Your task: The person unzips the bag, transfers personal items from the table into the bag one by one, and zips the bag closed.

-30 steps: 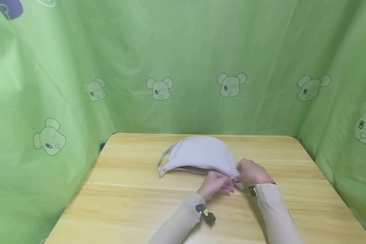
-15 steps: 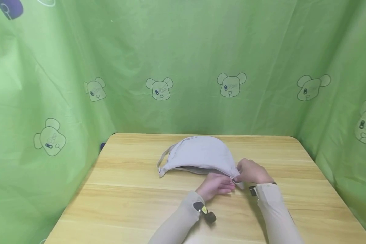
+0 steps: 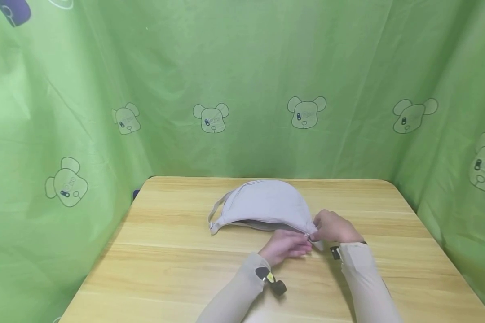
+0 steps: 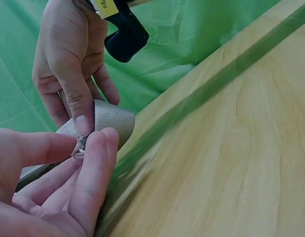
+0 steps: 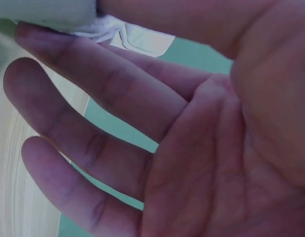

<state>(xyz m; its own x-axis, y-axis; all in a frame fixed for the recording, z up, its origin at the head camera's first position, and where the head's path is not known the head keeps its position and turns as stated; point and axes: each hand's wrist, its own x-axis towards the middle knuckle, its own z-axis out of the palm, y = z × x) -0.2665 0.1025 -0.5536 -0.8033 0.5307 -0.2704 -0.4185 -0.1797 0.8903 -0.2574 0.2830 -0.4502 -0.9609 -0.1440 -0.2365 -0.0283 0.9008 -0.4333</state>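
A pale grey half-moon bag (image 3: 268,202) lies on the wooden table, its zipped edge facing me and gaping along the middle. My left hand (image 3: 284,246) is at the right end of that edge. Its thumb and index finger pinch the small metal zipper pull (image 4: 79,152), while the other fingers extend beyond it. From the right, my right hand (image 3: 335,227) grips the bag's corner between thumb and index finger, beside a folded webbing strap (image 4: 115,121). In the right wrist view its remaining fingers (image 5: 68,111) are loosely spread below the fabric. The bag's inside is dark and hidden.
The wooden table (image 3: 165,278) has rounded far corners. Green curtains (image 3: 242,54) with bear-head prints hang behind it and on both sides. A strap loop (image 3: 216,208) stands out at the bag's left end. Each wrist carries a small black camera (image 3: 278,287).
The left hand has shifted slightly and its fingers have straightened since a second ago. The zipper pull, hanging in plain sight half a second ago, is now partly covered. Bag and right hand keep their places.
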